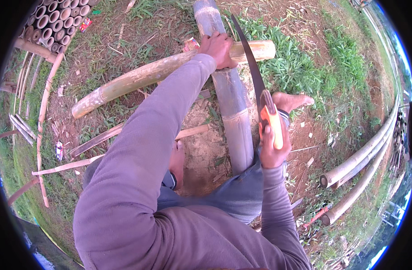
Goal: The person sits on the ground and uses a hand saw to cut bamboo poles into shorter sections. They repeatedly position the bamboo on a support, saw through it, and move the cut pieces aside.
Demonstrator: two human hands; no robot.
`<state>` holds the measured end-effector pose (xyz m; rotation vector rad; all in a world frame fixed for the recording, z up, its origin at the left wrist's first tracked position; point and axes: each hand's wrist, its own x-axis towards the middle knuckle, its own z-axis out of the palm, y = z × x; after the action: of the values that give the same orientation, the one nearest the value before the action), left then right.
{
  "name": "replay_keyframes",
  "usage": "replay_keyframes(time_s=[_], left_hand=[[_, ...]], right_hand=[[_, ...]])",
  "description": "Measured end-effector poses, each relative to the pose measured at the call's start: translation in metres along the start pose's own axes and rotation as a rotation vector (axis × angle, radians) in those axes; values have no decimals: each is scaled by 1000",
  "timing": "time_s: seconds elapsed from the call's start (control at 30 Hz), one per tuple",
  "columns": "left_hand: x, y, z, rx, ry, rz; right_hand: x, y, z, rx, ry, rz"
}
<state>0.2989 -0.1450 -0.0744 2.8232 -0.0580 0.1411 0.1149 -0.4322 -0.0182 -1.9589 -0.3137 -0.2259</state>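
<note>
A yellowish bamboo pole (pixel 138 76) lies slantwise across a thicker grey bamboo pole (pixel 235 117) that runs away from me between my legs. My left hand (pixel 218 49) is closed over the yellowish pole where the two cross, pressing it down; its fingertips are partly hidden. My right hand (pixel 276 146) grips the orange handle of a handsaw (pixel 252 60). The long dark blade points away from me and passes over the yellowish pole, right of my left hand and near the pole's right end. Whether the teeth touch the bamboo I cannot tell.
Stacked cut bamboo tubes (pixel 55 20) fill the far left corner, near an upright-looking thin pole (pixel 43 112). Long bamboo poles (pixel 350 173) lie at the right. Split bamboo strips (pixel 96 140) lie by my left foot (pixel 176 164). My right foot (pixel 296 101) rests beside the saw.
</note>
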Motion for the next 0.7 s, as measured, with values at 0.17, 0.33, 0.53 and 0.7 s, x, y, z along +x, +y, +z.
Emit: replay_keyframes(time_s=[0.17, 0.33, 0.53, 0.7], left_hand=[[3, 0, -3, 28, 1, 59], [-2, 12, 1, 36, 6, 42], [-49, -30, -19, -85, 169, -23], [-96, -83, -19, 96, -133, -328]], right_hand=[[-43, 2, -25, -13, -35, -22], [61, 18, 43, -22, 31, -46], [47, 47, 39, 151, 36, -29], [55, 23, 42, 247, 20, 19]])
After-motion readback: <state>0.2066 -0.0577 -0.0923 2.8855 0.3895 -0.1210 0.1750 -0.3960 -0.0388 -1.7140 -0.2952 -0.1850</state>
